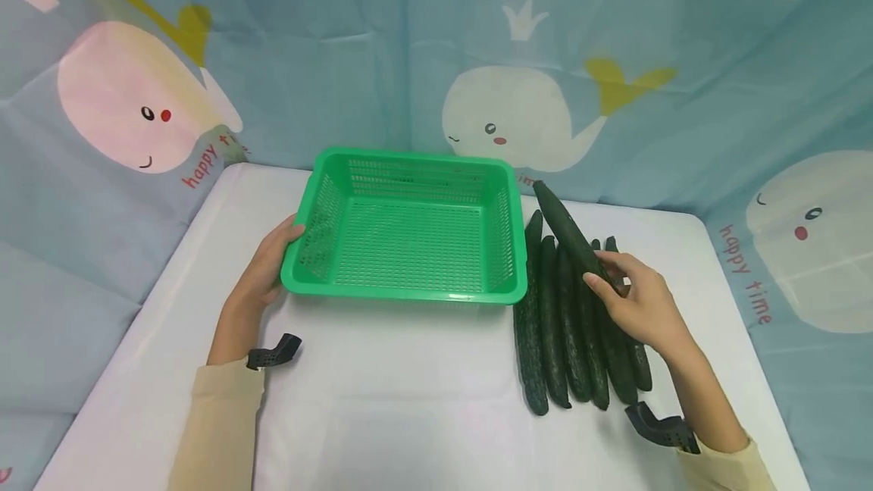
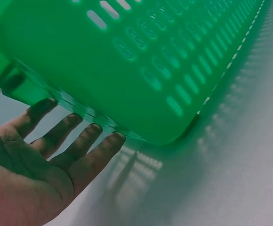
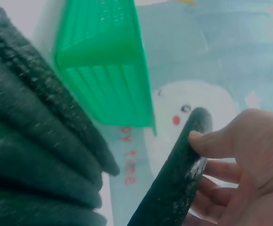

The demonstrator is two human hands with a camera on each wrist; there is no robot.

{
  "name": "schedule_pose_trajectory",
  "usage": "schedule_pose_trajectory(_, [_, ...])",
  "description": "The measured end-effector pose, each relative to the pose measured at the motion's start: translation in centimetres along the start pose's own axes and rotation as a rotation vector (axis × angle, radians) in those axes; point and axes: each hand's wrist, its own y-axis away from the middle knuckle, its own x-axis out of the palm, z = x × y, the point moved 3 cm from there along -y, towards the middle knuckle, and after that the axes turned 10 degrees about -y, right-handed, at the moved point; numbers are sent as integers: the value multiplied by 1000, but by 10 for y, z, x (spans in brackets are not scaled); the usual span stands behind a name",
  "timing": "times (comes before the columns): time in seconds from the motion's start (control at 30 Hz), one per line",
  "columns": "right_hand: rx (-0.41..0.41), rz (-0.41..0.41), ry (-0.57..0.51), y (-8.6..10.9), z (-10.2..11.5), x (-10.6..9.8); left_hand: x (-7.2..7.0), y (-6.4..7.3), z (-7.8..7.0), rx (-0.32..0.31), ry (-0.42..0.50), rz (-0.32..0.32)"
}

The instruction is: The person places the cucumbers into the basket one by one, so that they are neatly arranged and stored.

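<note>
Basket on table, left hand at its left rim, cucumber row right, held cucumber in right hand above row, curtain behind.

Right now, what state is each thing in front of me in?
Green basket: right side up, empty.
Left grip: holding the basket's left rim.
Raised cucumber: tilted, uncut where visible.
Right grip: closed around that cucumber.
Other cucumbers: lying side by side, uncut where visible.
Printed backdrop: hanging, creased.
</note>
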Motion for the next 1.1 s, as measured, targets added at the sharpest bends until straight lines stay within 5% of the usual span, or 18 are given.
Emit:
schedule_pose_trajectory(0.33, [-201,-38,24,-37,56,18,-1,4,9,45,25,-52])
schedule_pose_trajectory(0.77, [-291,108,16,-76,107,52,-1,1,11,59,-9,-87])
schedule_pose_trajectory(1.1, [-381,241,60,-95,151,93,-9,3,7,-16,-28,-95])
